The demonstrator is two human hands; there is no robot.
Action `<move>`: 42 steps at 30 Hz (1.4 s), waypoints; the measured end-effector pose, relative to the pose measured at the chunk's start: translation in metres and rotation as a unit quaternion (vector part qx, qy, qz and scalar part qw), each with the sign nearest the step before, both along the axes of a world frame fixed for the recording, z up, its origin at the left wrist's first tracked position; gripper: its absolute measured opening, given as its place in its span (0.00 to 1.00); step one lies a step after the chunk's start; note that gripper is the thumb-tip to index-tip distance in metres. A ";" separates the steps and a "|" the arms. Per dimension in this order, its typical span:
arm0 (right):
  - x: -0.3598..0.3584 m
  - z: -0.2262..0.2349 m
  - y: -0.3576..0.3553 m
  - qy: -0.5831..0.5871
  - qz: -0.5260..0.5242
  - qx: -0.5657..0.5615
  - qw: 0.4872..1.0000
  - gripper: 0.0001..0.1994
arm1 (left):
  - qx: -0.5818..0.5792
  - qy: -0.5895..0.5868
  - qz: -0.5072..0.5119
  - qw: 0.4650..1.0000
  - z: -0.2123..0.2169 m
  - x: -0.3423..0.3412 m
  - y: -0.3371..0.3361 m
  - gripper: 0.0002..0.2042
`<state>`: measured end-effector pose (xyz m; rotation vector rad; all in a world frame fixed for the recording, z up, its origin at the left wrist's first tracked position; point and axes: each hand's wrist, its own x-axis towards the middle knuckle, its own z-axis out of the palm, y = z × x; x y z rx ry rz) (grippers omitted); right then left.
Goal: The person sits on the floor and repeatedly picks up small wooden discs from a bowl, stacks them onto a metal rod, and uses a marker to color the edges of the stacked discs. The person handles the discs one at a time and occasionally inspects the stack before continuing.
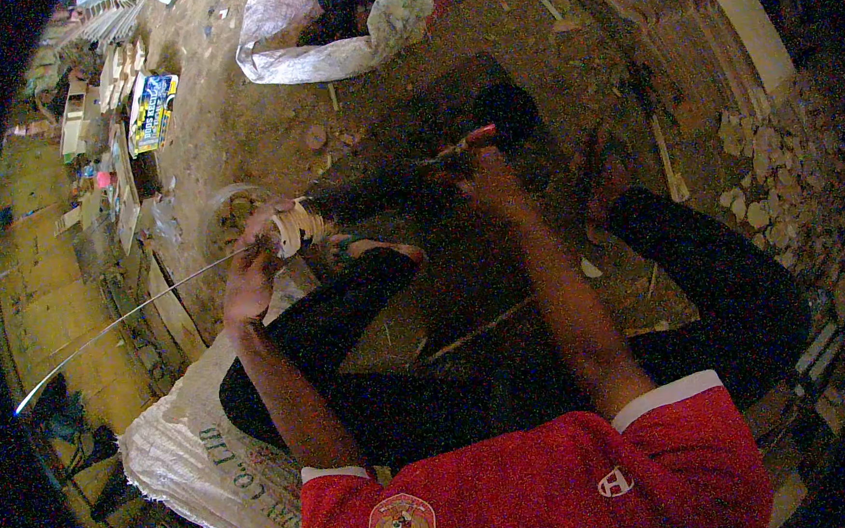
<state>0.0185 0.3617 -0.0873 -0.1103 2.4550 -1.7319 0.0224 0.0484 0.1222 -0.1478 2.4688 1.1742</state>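
My left hand (252,270) is closed round a pale ringed binding (295,228), apparently wound from a flat strip. A long thin pale strip (121,321) runs from that hand down to the left and curves at its tip. To the right of the binding spreads a dark bundle that looks like fibres (380,194); its outline fades into shadow. My right hand (493,177), at the bundle's far end, is closed on a red-handled tool (478,137). Motion and darkness blur the tool's working end, so its kind is unclear.
My bent legs in dark trousers frame the work, a bare foot (378,247) near the binding. A white woven sack (202,452) lies at lower left. An open whitish sack (323,62) stands ahead. Wood pieces (128,195) lie left, rubble (761,185) right.
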 end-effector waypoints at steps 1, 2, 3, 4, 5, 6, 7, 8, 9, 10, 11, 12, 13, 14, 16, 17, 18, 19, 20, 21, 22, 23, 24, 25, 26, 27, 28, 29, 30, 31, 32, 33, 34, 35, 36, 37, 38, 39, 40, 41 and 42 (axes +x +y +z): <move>-0.001 0.002 0.003 0.007 -0.017 0.002 1.000 0.17 | 0.007 0.010 -0.006 1.000 0.000 0.000 0.000 0.25; -0.002 0.004 0.000 0.011 -0.038 -0.002 0.999 0.17 | 0.021 0.031 -0.026 0.999 0.000 0.000 0.001 0.25; -0.003 0.006 0.000 0.017 -0.062 -0.015 0.998 0.18 | 0.032 0.006 -0.021 0.999 -0.001 0.000 0.002 0.24; -0.003 0.009 -0.007 -0.009 -0.106 -0.052 0.993 0.18 | 0.050 -0.005 -0.031 0.998 -0.002 -0.002 0.003 0.23; -0.003 0.012 -0.013 -0.032 -0.151 -0.091 0.984 0.19 | 0.068 -0.015 -0.042 0.997 -0.003 -0.003 0.003 0.22; -0.003 0.013 -0.018 -0.057 -0.193 -0.129 0.971 0.20 | 0.079 -0.024 -0.013 0.997 -0.005 -0.004 0.004 0.21; -0.002 0.015 -0.022 -0.060 -0.162 -0.061 0.983 0.21 | 0.091 -0.033 0.016 0.995 -0.006 -0.005 0.004 0.19; 0.000 0.015 -0.021 -0.062 -0.130 0.008 0.990 0.22 | 0.103 -0.041 0.044 0.993 -0.008 -0.006 0.004 0.18; 0.001 0.015 -0.020 -0.064 -0.099 0.078 0.990 0.24 | 0.095 -0.044 0.072 0.992 -0.010 -0.007 0.004 0.17; 0.003 0.015 -0.015 -0.075 -0.078 0.053 0.993 0.24 | 0.087 -0.047 0.101 0.990 -0.011 -0.007 0.004 0.17; 0.005 0.014 -0.006 -0.087 -0.057 0.029 0.994 0.25 | 0.078 -0.051 0.132 0.987 -0.012 -0.007 0.003 0.16; 0.007 0.014 -0.001 -0.099 -0.035 0.004 0.995 0.26 | 0.078 -0.044 0.114 0.989 -0.012 -0.008 0.004 0.16; 0.007 0.013 0.004 -0.089 -0.049 -0.010 0.995 0.26 | 0.079 -0.038 0.097 0.991 -0.011 -0.007 0.004 0.16; 0.006 0.013 0.007 -0.081 -0.065 -0.025 0.994 0.27 | 0.079 -0.032 0.078 0.993 -0.010 -0.008 0.006 0.16; 0.003 0.014 0.005 -0.094 -0.092 -0.035 0.991 0.27 | -0.024 -0.034 0.080 0.996 -0.004 -0.006 0.011 0.16; 0.001 0.014 -0.001 -0.113 -0.103 -0.032 0.988 0.27 | -0.087 -0.037 0.077 0.992 -0.001 -0.006 0.014 0.16; -0.002 0.014 -0.007 -0.132 -0.116 -0.028 0.984 0.28 | -0.107 -0.001 0.012 0.994 0.004 -0.005 0.017 0.16; -0.003 0.012 -0.013 -0.131 -0.150 -0.133 0.971 0.28 | -0.138 0.031 -0.057 0.988 0.008 -0.006 0.020 0.16; -0.005 0.010 -0.018 -0.128 -0.182 -0.236 0.946 0.29 | -0.147 0.063 -0.092 0.983 0.009 -0.004 0.023 0.16; -0.004 0.006 -0.020 -0.118 -0.184 -0.226 0.949 0.29 | -0.139 0.033 -0.068 0.987 0.011 -0.003 0.025 0.17; -0.003 0.002 -0.021 -0.108 -0.186 -0.215 0.953 0.30 | -0.111 0.004 -0.011 0.994 0.010 -0.002 0.027 0.17; -0.001 -0.003 -0.016 -0.089 -0.157 -0.089 0.979 0.30 | -0.063 -0.017 0.026 0.998 0.008 -0.002 0.027 0.17; 0.002 -0.009 -0.009 -0.069 -0.127 0.038 0.989 0.31 | -0.016 -0.037 0.065 0.997 0.006 -0.003 0.027 0.17; 0.005 -0.015 0.000 -0.081 -0.087 0.054 0.991 0.31 | 0.050 -0.050 0.083 0.994 0.002 -0.006 0.025 0.17; 0.007 -0.019 0.007 -0.093 -0.047 0.068 0.992 0.31 | 0.114 -0.062 0.102 0.986 -0.002 -0.008 0.022 0.17; 0.008 -0.022 0.013 -0.104 -0.005 0.081 0.991 0.31 | 0.107 -0.058 0.107 0.987 -0.005 -0.009 0.019 0.17; 0.009 -0.022 0.017 -0.118 0.001 0.089 0.989 0.31 | 0.101 -0.054 0.111 0.987 -0.007 -0.009 0.016 0.17; 0.009 -0.020 0.019 -0.132 0.005 0.097 0.986 0.31 | 0.095 -0.049 0.113 0.988 -0.009 -0.009 0.013 0.18; 0.008 -0.015 0.019 -0.146 0.009 0.105 0.984 0.31 | 0.090 -0.038 0.072 0.993 -0.011 -0.010 0.011 0.18; 0.006 -0.008 0.016 -0.145 -0.003 0.090 0.985 0.31 | 0.084 -0.027 0.032 0.996 -0.011 -0.010 0.009 0.18; 0.004 0.000 0.013 -0.144 -0.015 0.074 0.987 0.30 | 0.077 -0.016 -0.007 0.997 -0.011 -0.009 0.008 0.18; 0.002 0.009 0.009 -0.144 -0.027 0.059 0.987 0.30 | 0.081 0.001 -0.005 0.997 -0.012 -0.008 0.007 0.18; 0.001 0.017 0.006 -0.109 -0.061 -0.010 0.992 0.30 | 0.087 0.018 -0.004 0.996 -0.013 -0.008 0.007 0.19; -0.001 0.022 0.004 -0.071 -0.095 -0.078 0.990 0.30 | 0.093 0.036 -0.004 0.995 -0.014 -0.008 0.007 0.19; -0.002 0.024 0.003 -0.034 -0.127 -0.147 0.980 0.30 | 0.095 0.015 0.000 0.995 -0.015 -0.008 0.008 0.19; -0.002 0.023 0.003 -0.042 -0.108 -0.125 0.985 0.30 | 0.096 -0.007 0.005 0.995 -0.016 -0.009 0.007 0.20; 0.000 0.017 0.004 -0.049 -0.089 -0.103 0.990 0.29 | 0.097 -0.027 0.011 0.995 -0.017 -0.009 0.007 0.20; 0.002 0.007 0.007 -0.055 -0.070 -0.080 0.993 0.28 | 0.109 -0.012 0.011 0.994 -0.019 -0.010 0.007 0.21; 0.004 -0.006 0.009 -0.088 -0.064 -0.015 0.994 0.28 | 0.122 0.003 0.011 0.992 -0.019 -0.010 0.006 0.21; 0.007 -0.022 0.011 -0.121 -0.059 0.050 0.990 0.27 | 0.135 0.017 0.011 0.991 -0.020 -0.009 0.006 0.22; 0.010 -0.039 0.012 -0.153 -0.053 0.115 0.980 0.27 | 0.133 0.017 0.019 0.991 -0.020 -0.008 0.006 0.21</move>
